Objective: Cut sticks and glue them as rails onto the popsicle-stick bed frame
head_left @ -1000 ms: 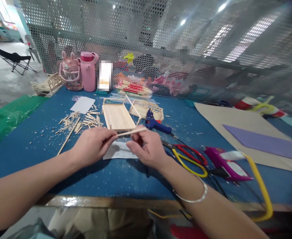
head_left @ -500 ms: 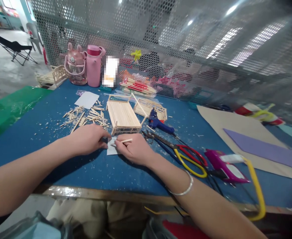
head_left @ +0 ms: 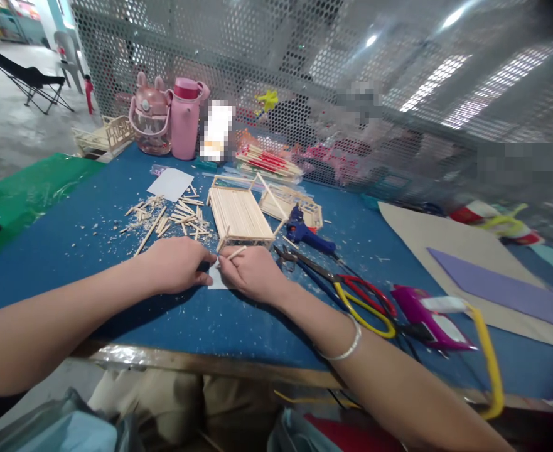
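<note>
A small piece of white paper (head_left: 217,280) lies at the near side of a miniature bed-like frame (head_left: 241,213) made of wooden sticks. My left hand (head_left: 179,265) rests beside the paper, its fingers curled and the thumb on the paper's left edge. Between the thumb and fingers of my right hand (head_left: 255,273) is a short thin wooden stick (head_left: 237,252), held slanting over the paper. The fingertips of both hands nearly meet at the stick's lower end, so that end is partly hidden.
Cut sticks (head_left: 189,216) and crumbs lie left of the frame. Rightward are a blue glue gun (head_left: 307,231), scissors with yellow and red handles (head_left: 358,307) and a magenta device (head_left: 431,317). Pink bottles (head_left: 185,122) stand at the back, before a perforated metal screen (head_left: 238,44).
My right hand has moved slightly up and left over the paper with the stick. The left fingertips now sit closer to it. The whole view has shifted slightly.
</note>
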The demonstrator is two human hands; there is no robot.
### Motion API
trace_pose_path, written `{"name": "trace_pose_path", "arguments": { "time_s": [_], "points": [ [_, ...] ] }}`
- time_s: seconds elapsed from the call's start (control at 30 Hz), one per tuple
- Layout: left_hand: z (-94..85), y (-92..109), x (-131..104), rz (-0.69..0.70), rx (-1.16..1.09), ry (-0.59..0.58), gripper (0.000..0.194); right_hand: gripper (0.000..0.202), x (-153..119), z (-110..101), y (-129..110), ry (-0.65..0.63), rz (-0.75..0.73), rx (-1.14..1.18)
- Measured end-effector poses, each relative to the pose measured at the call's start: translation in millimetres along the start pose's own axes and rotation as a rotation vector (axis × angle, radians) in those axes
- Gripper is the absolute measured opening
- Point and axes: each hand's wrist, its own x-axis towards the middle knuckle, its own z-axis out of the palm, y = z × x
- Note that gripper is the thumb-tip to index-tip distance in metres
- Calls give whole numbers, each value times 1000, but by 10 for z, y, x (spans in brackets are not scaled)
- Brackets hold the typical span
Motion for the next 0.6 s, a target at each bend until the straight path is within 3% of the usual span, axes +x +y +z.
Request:
{"name": "trace_pose_path", "arguments": {
  "time_s": [0.6],
  "points": [
    [-4,-7,-14,45,-4,1,35,34,-27,13,-80,7,-15,-26]
  ]
}}
